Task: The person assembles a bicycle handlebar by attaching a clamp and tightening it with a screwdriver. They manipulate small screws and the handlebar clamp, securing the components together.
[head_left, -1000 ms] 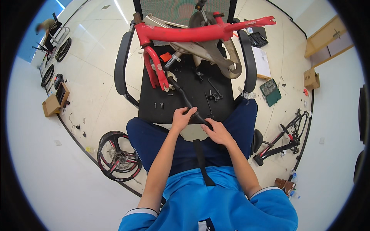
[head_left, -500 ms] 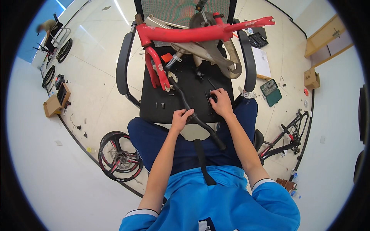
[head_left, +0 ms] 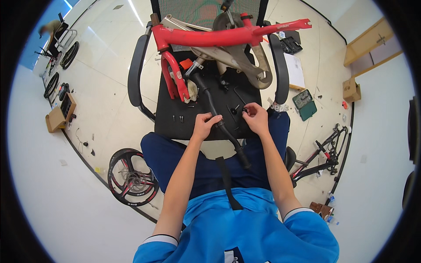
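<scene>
My left hand [head_left: 205, 126] is closed around the middle of a black handlebar [head_left: 212, 104]. The bar slants from beside a metal stem [head_left: 196, 65] down over my lap. At the right side of the chair seat, the fingers of my right hand [head_left: 258, 119] pinch a small dark part [head_left: 244, 110] too small to name. Close by lie a round black piece [head_left: 233, 111] and a bent hex key [head_left: 239, 93]. A few small screws [head_left: 181, 119] lie left of the handlebar. Beyond them rests a red bicycle frame [head_left: 201, 38] with a red fork [head_left: 177, 76].
Armrests [head_left: 139, 65] flank the black chair seat [head_left: 188, 127]. A three-spoke wheel [head_left: 125, 186] lies left on the floor, a black bicycle frame [head_left: 326, 160] right. A green case [head_left: 308, 109], cardboard boxes [head_left: 351, 90] and a person [head_left: 52, 28] by bicycles are farther off.
My right hand has shifted slightly right, lifting a small dark part away from the round black piece. My left hand keeps its hold on the handlebar. The whole view has shifted slightly.
</scene>
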Motion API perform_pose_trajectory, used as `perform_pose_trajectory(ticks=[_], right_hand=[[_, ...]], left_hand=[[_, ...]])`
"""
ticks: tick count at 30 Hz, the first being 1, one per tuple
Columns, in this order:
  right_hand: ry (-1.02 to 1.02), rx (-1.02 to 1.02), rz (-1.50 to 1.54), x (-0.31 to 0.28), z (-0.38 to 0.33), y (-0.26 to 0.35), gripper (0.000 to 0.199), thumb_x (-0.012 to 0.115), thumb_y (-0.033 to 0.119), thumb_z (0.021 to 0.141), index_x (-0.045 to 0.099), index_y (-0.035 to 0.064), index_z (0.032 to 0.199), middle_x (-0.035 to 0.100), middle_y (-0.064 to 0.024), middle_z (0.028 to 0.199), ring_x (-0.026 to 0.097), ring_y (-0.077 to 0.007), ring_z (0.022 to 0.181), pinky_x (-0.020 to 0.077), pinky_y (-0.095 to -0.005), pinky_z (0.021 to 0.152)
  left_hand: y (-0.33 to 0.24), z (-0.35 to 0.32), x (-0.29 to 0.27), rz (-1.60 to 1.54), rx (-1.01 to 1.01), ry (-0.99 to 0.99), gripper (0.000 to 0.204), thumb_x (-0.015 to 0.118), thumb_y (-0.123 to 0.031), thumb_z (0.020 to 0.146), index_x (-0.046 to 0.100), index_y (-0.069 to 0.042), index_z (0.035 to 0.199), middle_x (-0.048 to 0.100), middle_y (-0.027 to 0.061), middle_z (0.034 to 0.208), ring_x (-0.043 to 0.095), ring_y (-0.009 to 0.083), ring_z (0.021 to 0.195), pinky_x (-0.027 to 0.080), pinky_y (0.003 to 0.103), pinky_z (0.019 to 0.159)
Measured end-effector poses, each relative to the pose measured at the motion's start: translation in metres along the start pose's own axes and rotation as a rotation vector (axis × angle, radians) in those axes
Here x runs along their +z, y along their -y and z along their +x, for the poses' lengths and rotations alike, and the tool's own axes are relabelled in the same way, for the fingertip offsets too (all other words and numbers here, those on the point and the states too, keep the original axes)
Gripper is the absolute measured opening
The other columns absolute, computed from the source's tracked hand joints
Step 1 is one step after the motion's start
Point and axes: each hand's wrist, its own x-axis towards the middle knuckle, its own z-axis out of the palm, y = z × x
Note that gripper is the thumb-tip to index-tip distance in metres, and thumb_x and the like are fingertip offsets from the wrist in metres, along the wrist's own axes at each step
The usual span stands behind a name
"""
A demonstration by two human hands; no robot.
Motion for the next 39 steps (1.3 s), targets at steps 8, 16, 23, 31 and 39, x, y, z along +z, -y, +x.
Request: perform_pose_trajectory(ticks=[8, 16, 23, 31, 39], right_hand=[[0.480, 0.387, 0.984, 0.035, -0.033, 0.023, 0.030, 0.071, 0.008, 0.094, 0.062, 0.0025, 0.122, 0.070, -0.0066, 0.099, 0.067, -0.0133, 0.083, 0.0551, -0.0270, 0.065], [0.234, 0.289, 0.579, 0.052, -0.031, 0.030, 0.023, 0.068, 0.011, 0.097, 0.067, 0.0035, 0.119, 0.071, -0.0014, 0.093, 0.060, -0.0059, 0.073, 0.0470, -0.0212, 0.059], [0.104, 0.091, 0.196, 0.064, -0.050, 0.024, 0.039, 0.077, 0.017, 0.089, 0.070, 0.0001, 0.124, 0.073, -0.0055, 0.088, 0.064, -0.0086, 0.070, 0.0508, -0.0246, 0.062], [0.109, 0.044, -0.033, 0.060, -0.044, 0.047, 0.048, 0.081, 0.023, 0.083, 0.069, -0.0060, 0.120, 0.076, -0.0136, 0.090, 0.070, -0.0131, 0.070, 0.0569, -0.0278, 0.069], [0.078, -0.320, -0.380, 0.070, -0.043, 0.052, 0.039, 0.078, 0.027, 0.081, 0.068, -0.0043, 0.103, 0.070, -0.0220, 0.088, 0.070, -0.0378, 0.082, 0.0577, -0.0436, 0.073]], left_hand=[[0.030, -0.004, -0.009, -0.019, 0.013, -0.026, 0.040, 0.072, -0.024, 0.091, 0.063, 0.003, 0.064, 0.049, -0.0058, 0.057, 0.041, 0.0028, 0.059, 0.029, 0.028, 0.054], [0.016, -0.006, -0.002, -0.033, -0.064, -0.066, 0.039, 0.069, -0.027, 0.094, 0.066, 0.001, 0.066, 0.052, -0.0072, 0.060, 0.043, 0.0027, 0.060, 0.031, 0.026, 0.054], [0.009, -0.007, -0.002, -0.070, -0.037, -0.074, 0.039, 0.064, -0.028, 0.095, 0.068, 0.003, 0.072, 0.059, -0.0047, 0.067, 0.050, 0.0042, 0.067, 0.037, 0.026, 0.062], [0.037, -0.005, -0.001, -0.279, -0.125, -0.194, 0.054, 0.054, -0.040, 0.100, 0.065, 0.006, 0.073, 0.060, -0.0027, 0.069, 0.051, 0.0077, 0.067, 0.039, 0.029, 0.063], [0.022, -0.006, 0.004, -0.085, -0.008, -0.199, 0.058, 0.052, -0.041, 0.102, 0.060, 0.008, 0.071, 0.058, 0.0031, 0.062, 0.050, 0.0095, 0.063, 0.039, 0.033, 0.061]])
